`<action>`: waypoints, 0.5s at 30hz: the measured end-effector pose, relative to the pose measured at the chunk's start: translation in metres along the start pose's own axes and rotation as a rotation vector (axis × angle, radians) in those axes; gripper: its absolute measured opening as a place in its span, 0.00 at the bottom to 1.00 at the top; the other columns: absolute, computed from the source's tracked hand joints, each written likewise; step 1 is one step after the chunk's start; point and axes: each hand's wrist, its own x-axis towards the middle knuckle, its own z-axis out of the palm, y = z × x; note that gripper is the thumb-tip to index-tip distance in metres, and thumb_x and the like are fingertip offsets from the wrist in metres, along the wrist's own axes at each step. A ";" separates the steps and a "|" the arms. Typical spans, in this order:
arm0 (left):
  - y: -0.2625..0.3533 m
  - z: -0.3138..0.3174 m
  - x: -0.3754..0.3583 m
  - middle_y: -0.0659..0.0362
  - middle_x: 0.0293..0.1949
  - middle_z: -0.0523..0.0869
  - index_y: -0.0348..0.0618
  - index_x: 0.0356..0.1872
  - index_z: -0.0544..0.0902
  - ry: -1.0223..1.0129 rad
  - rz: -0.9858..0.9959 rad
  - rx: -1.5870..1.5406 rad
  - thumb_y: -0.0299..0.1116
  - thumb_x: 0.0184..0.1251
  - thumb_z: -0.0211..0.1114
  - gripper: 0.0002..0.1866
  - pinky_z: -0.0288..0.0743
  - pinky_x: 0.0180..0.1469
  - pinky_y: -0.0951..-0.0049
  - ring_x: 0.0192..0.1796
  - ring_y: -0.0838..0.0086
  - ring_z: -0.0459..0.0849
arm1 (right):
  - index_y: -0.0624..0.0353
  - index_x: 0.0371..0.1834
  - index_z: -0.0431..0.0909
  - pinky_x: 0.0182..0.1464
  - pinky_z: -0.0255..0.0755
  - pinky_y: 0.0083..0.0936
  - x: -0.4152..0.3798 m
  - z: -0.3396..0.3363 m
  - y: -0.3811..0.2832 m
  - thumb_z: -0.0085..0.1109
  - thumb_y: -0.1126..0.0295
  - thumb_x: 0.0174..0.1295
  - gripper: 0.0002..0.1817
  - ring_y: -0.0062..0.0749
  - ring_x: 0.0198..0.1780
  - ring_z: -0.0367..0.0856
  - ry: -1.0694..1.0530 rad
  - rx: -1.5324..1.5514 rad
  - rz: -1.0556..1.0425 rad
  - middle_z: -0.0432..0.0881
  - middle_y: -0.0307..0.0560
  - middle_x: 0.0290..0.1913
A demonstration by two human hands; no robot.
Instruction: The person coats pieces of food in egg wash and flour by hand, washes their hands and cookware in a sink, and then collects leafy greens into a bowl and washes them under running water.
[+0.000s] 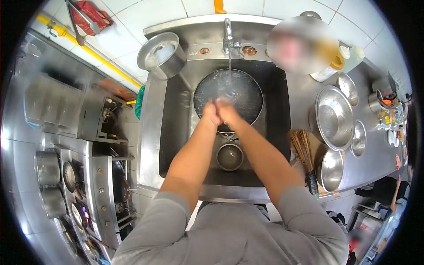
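My left hand (211,112) and my right hand (226,110) are together over a large, dark, round pan (248,93) in the steel sink (276,132). They touch each other at the pan's near side. Motion blur smears the fingers, and I cannot make out whether anything is between them. Water runs from the faucet (228,33) into the pan just beyond my hands, and the surface there is wet and splashing. A small metal bowl (230,157) sits in the sink on the near side of the pan, between my forearms.
A deep metal pot (167,62) stands at the sink's back left corner. Right of the sink are a bundled stick brush (304,152), a large perforated colander (335,117), metal bowls (331,170) and a bottle (326,73). A stove (99,190) with pans is at left.
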 end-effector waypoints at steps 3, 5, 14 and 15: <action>0.010 0.023 -0.024 0.54 0.52 0.87 0.43 0.54 0.79 -0.059 0.036 0.297 0.60 0.77 0.56 0.27 0.81 0.53 0.56 0.50 0.64 0.85 | 0.63 0.70 0.72 0.76 0.58 0.43 -0.053 0.003 -0.047 0.54 0.41 0.70 0.38 0.54 0.72 0.70 0.150 0.113 -0.095 0.73 0.65 0.69; -0.005 0.050 -0.043 0.54 0.52 0.87 0.43 0.52 0.79 -0.084 0.066 0.364 0.59 0.77 0.57 0.27 0.81 0.51 0.56 0.49 0.65 0.86 | 0.68 0.62 0.77 0.73 0.63 0.41 -0.042 -0.005 -0.034 0.59 0.43 0.69 0.36 0.53 0.64 0.78 0.202 0.089 -0.151 0.81 0.64 0.61; -0.008 0.085 -0.178 0.53 0.59 0.84 0.48 0.45 0.88 -0.160 0.641 2.088 0.44 0.59 0.74 0.16 0.77 0.56 0.50 0.63 0.57 0.80 | 0.63 0.41 0.82 0.58 0.77 0.41 -0.128 -0.100 -0.010 0.54 0.57 0.75 0.17 0.43 0.52 0.85 -0.564 1.496 0.132 0.87 0.57 0.46; -0.003 0.085 -0.206 0.53 0.62 0.83 0.47 0.48 0.87 -0.310 0.839 2.276 0.41 0.57 0.76 0.19 0.74 0.63 0.49 0.70 0.56 0.76 | 0.63 0.44 0.83 0.58 0.77 0.41 -0.139 -0.101 -0.009 0.53 0.60 0.76 0.16 0.43 0.54 0.85 -0.752 1.549 0.083 0.88 0.57 0.48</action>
